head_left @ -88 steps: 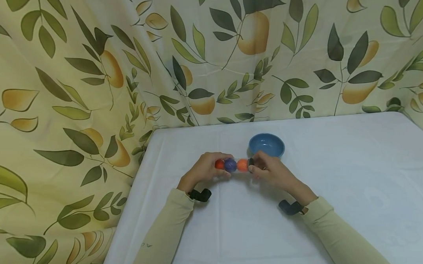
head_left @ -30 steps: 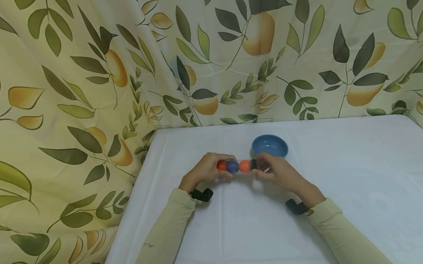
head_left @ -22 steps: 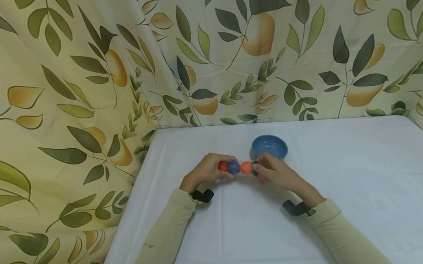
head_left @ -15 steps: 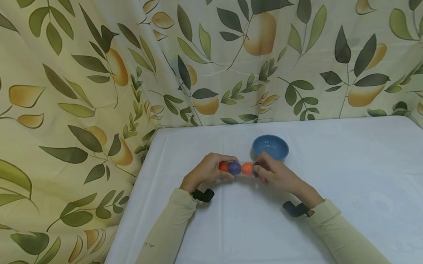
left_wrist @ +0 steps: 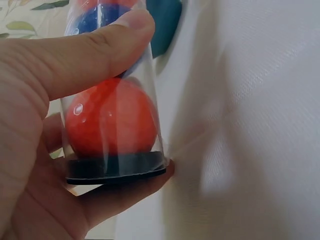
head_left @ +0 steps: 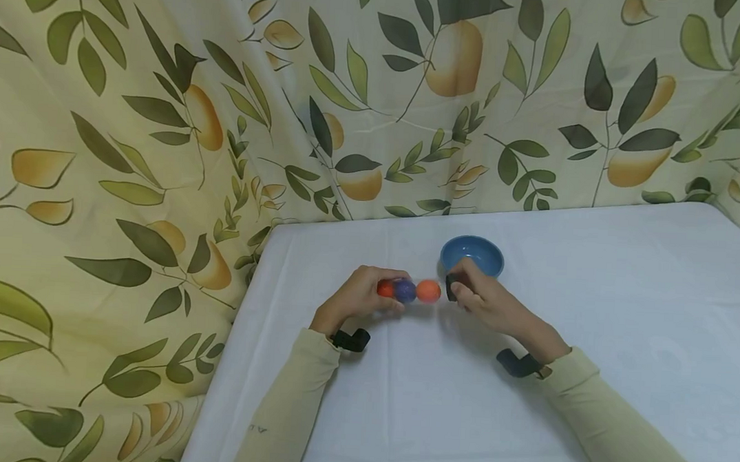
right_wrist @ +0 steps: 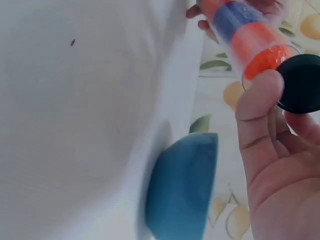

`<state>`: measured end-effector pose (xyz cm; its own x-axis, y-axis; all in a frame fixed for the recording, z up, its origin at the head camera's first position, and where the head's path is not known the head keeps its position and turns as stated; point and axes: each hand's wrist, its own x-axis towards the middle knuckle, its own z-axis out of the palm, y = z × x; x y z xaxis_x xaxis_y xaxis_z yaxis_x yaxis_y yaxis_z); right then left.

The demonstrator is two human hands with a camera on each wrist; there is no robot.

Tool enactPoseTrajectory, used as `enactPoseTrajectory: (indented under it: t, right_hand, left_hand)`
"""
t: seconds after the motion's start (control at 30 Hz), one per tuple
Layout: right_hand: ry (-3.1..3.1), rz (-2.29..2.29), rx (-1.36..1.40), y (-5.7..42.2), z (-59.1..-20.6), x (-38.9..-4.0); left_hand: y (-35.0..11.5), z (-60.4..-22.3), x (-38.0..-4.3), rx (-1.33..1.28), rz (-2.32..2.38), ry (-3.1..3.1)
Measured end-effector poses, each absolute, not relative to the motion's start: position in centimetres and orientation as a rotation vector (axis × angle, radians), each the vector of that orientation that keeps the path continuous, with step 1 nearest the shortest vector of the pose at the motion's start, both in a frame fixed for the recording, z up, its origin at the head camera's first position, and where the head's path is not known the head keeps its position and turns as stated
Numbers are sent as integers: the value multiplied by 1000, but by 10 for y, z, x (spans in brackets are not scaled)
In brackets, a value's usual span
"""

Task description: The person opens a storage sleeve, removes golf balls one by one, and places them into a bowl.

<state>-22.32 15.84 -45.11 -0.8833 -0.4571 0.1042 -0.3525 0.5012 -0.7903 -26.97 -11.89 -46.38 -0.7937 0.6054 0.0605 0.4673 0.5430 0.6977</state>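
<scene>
Fingers of your right hand [head_left: 487, 301] pinch the black cap [head_left: 451, 287]; your left hand [head_left: 357, 292] grips the clear tube [left_wrist: 145, 75] above the surface [head_left: 461, 414], nearer its far edge. Uncapping seems done; next, hold the tube flat.

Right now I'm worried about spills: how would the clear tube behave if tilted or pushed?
The clear tube seems stiff, round and undented in the left hand. Its smooth, shiny wall may be slippery. With the black cap held off its open end, the nearest orange ball could roll out if that end dips.
</scene>
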Motion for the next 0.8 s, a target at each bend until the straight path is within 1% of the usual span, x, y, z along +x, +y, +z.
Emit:
enactPoseTrajectory:
  t: [0.33, 0.8]
  right_hand:
    - [2607, -1354, -628, 164, -450, -223]
    - [2616, -1137, -639, 159, -465, -226]
  left_hand:
    - [-123, -464, -272, 813, 1117, 2640]
    - [-128, -460, -274, 791, 1138, 2693]
